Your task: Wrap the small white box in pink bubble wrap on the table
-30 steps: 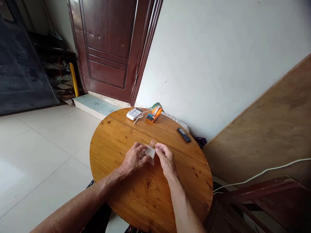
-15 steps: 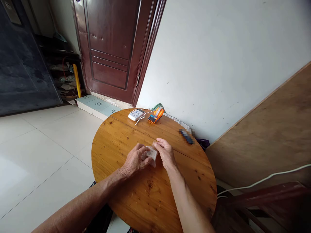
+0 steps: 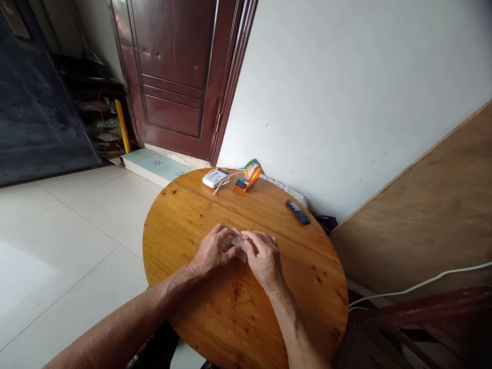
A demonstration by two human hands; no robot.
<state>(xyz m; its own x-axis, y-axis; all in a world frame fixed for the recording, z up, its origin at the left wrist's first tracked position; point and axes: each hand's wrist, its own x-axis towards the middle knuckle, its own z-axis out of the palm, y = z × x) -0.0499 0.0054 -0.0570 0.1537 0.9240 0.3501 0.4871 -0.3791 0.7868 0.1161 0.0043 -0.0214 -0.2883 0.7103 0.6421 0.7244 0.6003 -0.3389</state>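
A small white packet in crinkled translucent wrap point(image 3: 239, 241) lies on the round wooden table point(image 3: 172, 220). My left hand point(image 3: 212, 248) grips it from the left, thumb along the near side and fingers over the far side. From the right, my right hand point(image 3: 267, 256) closes thumb and fingers at the packet's right edge, touching the wrap. Both hands cover much of the packet, and its contents cannot be seen.
At the table's far edge sit a white labelled box point(image 3: 215, 178) with a white cord and an orange tape dispenser point(image 3: 248, 179). A blurred dark object point(image 3: 298, 211) lies at the right rim. The white wall point(image 3: 326, 102) stands close behind.
My right hand has come down from a clear strip above the packet to its right edge. The packet's printed face is now mostly covered. My left hand keeps its grip.
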